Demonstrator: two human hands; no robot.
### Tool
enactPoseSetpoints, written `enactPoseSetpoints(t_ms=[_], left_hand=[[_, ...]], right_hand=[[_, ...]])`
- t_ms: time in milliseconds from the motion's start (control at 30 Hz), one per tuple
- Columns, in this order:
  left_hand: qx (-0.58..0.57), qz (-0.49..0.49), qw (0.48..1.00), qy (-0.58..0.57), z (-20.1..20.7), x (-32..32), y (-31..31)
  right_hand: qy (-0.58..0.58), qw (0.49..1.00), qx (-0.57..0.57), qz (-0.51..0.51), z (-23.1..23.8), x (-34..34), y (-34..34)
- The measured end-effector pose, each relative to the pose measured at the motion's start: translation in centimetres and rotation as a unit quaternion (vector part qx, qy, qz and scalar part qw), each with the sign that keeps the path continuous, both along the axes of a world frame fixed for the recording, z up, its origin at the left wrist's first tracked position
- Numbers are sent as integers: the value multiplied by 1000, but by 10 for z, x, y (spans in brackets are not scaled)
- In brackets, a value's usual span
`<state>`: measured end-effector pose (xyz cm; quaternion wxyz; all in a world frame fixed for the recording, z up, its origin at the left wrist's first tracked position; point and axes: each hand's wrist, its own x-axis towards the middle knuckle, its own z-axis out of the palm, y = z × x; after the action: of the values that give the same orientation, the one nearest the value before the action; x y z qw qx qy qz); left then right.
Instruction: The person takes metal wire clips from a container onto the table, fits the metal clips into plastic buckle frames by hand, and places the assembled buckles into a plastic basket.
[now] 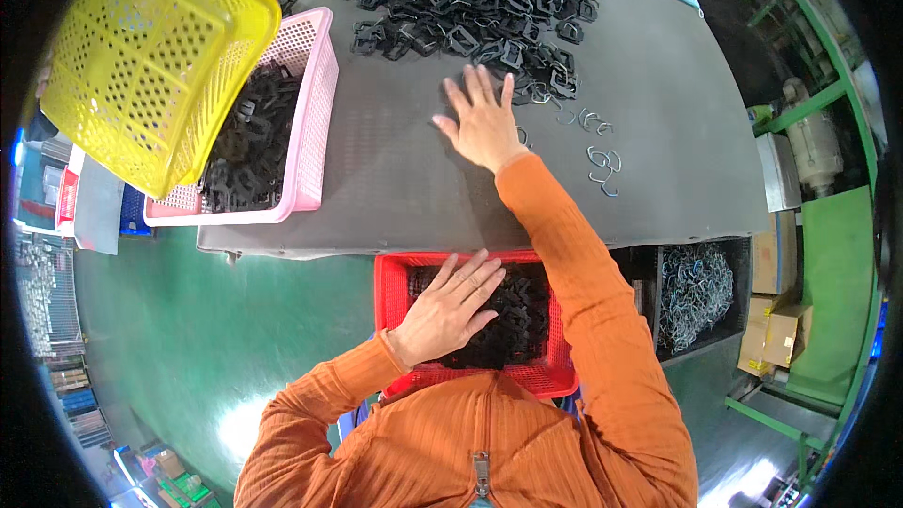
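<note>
My right hand (483, 119) lies flat and open on the grey table (395, 160), fingers spread, just below a big heap of black plastic buckle parts (480, 0). My left hand (450, 306) rests palm down, fingers apart, on black parts inside a red basket (395, 268) that sits in my lap below the table edge. Neither hand grips anything. A few loose metal wire clips (604, 165) lie to the right of my right hand.
A pink basket (315, 103) holding black parts stands at the table's left, with a yellow basket (141, 56) tilted over it. A dark bin of metal clips (694, 292) sits to my right, cardboard boxes (776, 325) beyond it. Green floor lies below.
</note>
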<state>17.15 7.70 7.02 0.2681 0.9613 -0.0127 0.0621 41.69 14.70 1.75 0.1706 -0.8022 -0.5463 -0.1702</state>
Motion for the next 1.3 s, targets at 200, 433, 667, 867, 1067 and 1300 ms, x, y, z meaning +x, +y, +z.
enactPoseSetpoints(t_ms=[200,433,667,867,1067,1300], left_hand=[[-44,56,997,-42,9,-5,15],[-71,165,979,-92,10,1,33],[-10,168,978,-120,23,37,46],[-4,142,969,-200,-13,118,111],[266,11,948,-172,-14,279,111],[282,-2,952,-119,-26,302,149]], right_hand=[[-4,997,-69,28,1,-13,-34],[-4,1000,-8,-24,19,15,-108],[10,986,-10,-166,-3,77,-119],[-25,983,1,-181,17,79,-156],[1,995,-7,-96,8,60,-141],[-7,974,-53,-219,2,149,-184]])
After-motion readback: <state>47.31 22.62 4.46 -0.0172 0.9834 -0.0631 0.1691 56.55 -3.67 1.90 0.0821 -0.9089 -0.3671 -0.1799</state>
